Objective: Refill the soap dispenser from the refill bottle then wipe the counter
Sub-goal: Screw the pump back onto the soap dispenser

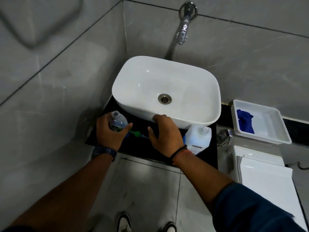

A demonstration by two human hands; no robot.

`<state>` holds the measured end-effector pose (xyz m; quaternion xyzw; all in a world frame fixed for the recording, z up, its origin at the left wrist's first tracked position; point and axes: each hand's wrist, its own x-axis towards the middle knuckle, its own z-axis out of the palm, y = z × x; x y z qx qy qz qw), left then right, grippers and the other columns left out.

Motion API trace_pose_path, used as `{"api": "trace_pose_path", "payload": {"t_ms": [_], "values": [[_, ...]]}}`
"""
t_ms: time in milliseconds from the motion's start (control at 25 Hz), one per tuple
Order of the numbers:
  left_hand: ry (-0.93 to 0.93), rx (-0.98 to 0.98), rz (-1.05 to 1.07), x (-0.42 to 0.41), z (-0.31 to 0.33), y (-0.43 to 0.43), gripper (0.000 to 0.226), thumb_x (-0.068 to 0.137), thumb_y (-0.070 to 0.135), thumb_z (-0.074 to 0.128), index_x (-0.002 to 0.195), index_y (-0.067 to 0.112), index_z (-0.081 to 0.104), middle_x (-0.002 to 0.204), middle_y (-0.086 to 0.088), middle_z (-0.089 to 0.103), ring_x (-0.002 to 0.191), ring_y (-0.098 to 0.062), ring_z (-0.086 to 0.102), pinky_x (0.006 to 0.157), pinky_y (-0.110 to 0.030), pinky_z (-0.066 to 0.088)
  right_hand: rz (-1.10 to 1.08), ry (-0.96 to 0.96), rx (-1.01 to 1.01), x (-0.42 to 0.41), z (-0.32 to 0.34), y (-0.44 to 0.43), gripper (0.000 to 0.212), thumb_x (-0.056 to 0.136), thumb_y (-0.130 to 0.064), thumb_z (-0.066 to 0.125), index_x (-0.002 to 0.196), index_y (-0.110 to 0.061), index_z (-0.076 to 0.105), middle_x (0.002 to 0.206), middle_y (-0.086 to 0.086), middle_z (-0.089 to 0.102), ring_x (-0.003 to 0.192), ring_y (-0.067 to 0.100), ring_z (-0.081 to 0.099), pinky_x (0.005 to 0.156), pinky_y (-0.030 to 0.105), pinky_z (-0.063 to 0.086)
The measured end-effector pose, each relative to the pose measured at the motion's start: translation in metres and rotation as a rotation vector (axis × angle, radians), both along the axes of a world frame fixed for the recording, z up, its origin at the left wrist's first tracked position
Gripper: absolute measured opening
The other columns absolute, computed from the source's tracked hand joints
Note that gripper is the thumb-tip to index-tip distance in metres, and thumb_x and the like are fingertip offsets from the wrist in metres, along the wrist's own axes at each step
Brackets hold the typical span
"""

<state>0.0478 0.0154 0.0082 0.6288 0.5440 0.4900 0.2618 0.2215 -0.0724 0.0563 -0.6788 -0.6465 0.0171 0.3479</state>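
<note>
The uncapped soap dispenser [117, 122] is gripped by the left hand [111, 133]; its pump [138, 133] lies on the desk [138, 120]. The right hand [164, 133] hovers with fingers spread, empty. At 3 o'clock the refill bottle [198, 137] stands untouched; pouring and wiping remain.

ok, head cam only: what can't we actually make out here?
- Soap dispenser fill level: left hand wraps its body; clear liquid unreadable.
- Pump head on the dark counter: partly hidden behind right hand.
- Refill bottle label: too small; lower left covered by the right wrist.
- Blue cloth in the tray: whether wet or dry, cannot tell.
</note>
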Motion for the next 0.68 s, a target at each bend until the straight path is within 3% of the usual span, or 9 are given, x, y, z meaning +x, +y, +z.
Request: {"api": "trace_pose_path", "payload": {"t_ms": [160, 360, 480, 560, 680], "values": [[-0.011, -0.105, -0.025, -0.017, -0.010, 0.022, 0.067, 0.053, 0.037, 0.088, 0.108, 0.016, 0.055, 0.110, -0.013, 0.058, 0.098, -0.023, 0.057, 0.082, -0.037, 0.051, 0.079, -0.049, -0.507, -0.018, -0.039, 0.051, 0.034, 0.086, -0.024, 0.062, 0.116, -0.009, 0.057, 0.112, 0.016, 0.061, 0.103, 0.035, 0.057, 0.083, 0.040, 0.049], [-0.045, -0.095, -0.031, -0.022, -0.025, 0.035, 0.064, 0.053, 0.034, 0.089, 0.105, 0.022, 0.055, 0.106, -0.010, 0.060, 0.096, -0.024, 0.058, 0.083, -0.038, 0.051, 0.095, -0.191, -0.731, -0.033, -0.073, 0.084, 0.038, 0.081, -0.029, 0.066, 0.113, -0.010, 0.061, 0.114, 0.016, 0.061, 0.105, 0.035, 0.057, 0.085, 0.039, 0.051], [-0.029, -0.090, 0.005, -0.023, -0.032, 0.039, 0.063, 0.050, 0.033, 0.089, 0.102, 0.017, 0.057, 0.102, -0.010, 0.062, 0.091, -0.021, 0.059, 0.079, -0.032, 0.050, 0.080, -0.214, -0.690, -0.038, -0.083, 0.090, 0.032, 0.082, -0.021, 0.061, 0.111, -0.008, 0.064, 0.111, 0.018, 0.061, 0.102, 0.037, 0.058, 0.083, 0.039, 0.051], [-0.019, -0.071, 0.022, -0.024, -0.032, 0.041, 0.063, 0.049, 0.033, 0.090, 0.101, 0.017, 0.058, 0.101, -0.009, 0.062, 0.089, -0.016, 0.057, 0.077, -0.024, 0.046, 0.026, -0.068, -0.540, -0.041, -0.076, 0.093, 0.030, 0.081, -0.020, 0.063, 0.108, -0.007, 0.067, 0.107, 0.018, 0.063, 0.097, 0.036, 0.061, 0.080, 0.037, 0.050], [-0.031, -0.084, 0.025, -0.025, -0.027, 0.041, 0.064, 0.050, 0.029, 0.090, 0.103, 0.015, 0.058, 0.106, -0.013, 0.060, 0.094, -0.021, 0.057, 0.079, -0.029, 0.046, -0.053, 0.186, -0.198, -0.057, -0.043, 0.099, 0.027, 0.081, -0.023, 0.070, 0.104, -0.009, 0.069, 0.097, 0.015, 0.069, 0.090, 0.030, 0.064, 0.076, 0.028, 0.046]]}}
